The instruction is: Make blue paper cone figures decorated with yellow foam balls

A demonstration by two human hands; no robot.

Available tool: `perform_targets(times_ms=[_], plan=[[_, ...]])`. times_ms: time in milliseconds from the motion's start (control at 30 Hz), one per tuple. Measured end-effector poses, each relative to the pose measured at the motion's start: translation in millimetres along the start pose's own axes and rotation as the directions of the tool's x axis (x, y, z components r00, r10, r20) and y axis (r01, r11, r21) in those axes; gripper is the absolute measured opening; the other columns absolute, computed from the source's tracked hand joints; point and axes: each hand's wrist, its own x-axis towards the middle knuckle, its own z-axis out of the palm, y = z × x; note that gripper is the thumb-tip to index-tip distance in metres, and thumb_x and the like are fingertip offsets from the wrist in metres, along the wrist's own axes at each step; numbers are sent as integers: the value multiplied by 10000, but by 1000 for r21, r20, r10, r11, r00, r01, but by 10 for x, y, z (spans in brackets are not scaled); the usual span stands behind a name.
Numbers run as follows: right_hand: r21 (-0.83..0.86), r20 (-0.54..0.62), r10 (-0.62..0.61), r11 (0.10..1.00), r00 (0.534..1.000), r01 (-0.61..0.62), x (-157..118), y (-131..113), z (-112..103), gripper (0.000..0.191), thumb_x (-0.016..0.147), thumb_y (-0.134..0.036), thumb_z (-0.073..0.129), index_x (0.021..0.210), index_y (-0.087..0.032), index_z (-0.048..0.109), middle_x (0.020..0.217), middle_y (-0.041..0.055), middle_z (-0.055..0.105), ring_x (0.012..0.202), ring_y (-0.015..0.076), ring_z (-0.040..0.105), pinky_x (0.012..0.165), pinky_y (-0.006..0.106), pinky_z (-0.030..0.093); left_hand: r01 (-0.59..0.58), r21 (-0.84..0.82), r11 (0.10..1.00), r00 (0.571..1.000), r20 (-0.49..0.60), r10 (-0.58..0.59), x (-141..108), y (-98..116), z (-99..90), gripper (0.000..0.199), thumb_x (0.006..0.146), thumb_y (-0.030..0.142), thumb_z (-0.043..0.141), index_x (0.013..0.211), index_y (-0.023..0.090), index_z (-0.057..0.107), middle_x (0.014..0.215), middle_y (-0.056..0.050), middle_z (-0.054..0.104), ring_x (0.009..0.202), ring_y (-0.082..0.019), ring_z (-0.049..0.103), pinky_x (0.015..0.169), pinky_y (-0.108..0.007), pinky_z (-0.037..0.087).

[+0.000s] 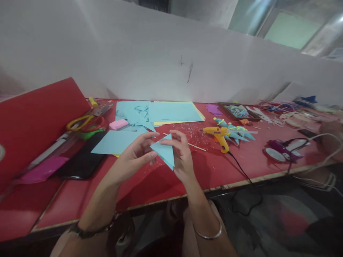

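A folded light blue paper triangle hangs between my hands above the red table, one point facing down. My right hand grips its right side, with fingers across the upper part. At its left corner, my left hand is curled with the thumb close to the paper's edge; whether it pinches the paper is unclear. Behind my left hand lies a light blue sheet with a bit of yellow under it. A thin wooden stick rests on the table behind the triangle.
Blue sheets and paper scraps lie at the back. A yellow glue gun with a cord is to the right, beside blue cones. Scissors, a black phone-like slab and a pink packet sit left. A purple device stands right.
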Motion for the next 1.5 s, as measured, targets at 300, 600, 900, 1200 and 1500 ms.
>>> perform_targets(times_ms=[300, 600, 900, 1200, 1500], plan=[[223, 103, 113, 966, 988, -134, 17, -22, 33, 202, 826, -322, 469, 840, -291, 668, 984, 36, 511, 942, 167, 536, 816, 320, 452, -94, 199, 975, 991, -78, 111, 8, -38, -8, 322, 727, 329, 596, 1021, 211, 537, 1066, -51, 579, 1002, -194, 521, 769, -268, 466], [268, 128, 165, 944, 978, -194, 22, -42, 35, 153, 769, -215, 513, 823, -262, 649, 913, 16, 535, 876, 147, 550, 772, 279, 458, -33, 368, 929, 988, -130, 87, -4, -43, -60, 268, 764, 364, 535, 961, 193, 596, 901, -39, 635, 772, -156, 574, 712, -278, 468], [242, 117, 191, 946, 975, -214, 5, -49, 44, 136, 731, -253, 550, 833, -190, 614, 834, 25, 575, 790, 142, 558, 723, 265, 469, 58, 366, 929, 949, -308, 62, 28, -76, -16, 262, 719, 403, 568, 787, 164, 651, 648, 0, 629, 579, -122, 541, 558, -220, 452], [249, 5, 363, 902, 932, -352, 11, -38, 62, 114, 676, -285, 608, 693, -174, 592, 676, 0, 607, 651, 131, 569, 627, 252, 462, 53, 431, 901, 928, -354, 114, 11, -51, -13, 224, 713, 377, 576, 712, 169, 657, 635, 0, 653, 567, -124, 555, 524, -203, 446], [248, -8, 363, 903, 932, -350, 16, -35, 46, 121, 693, -280, 590, 735, -179, 539, 686, -7, 599, 637, 116, 567, 593, 229, 448, 60, 385, 921, 966, -256, 45, 25, -67, -7, 357, 745, 399, 551, 1033, 188, 559, 657, 8, 658, 623, -150, 616, 646, -258, 482]])
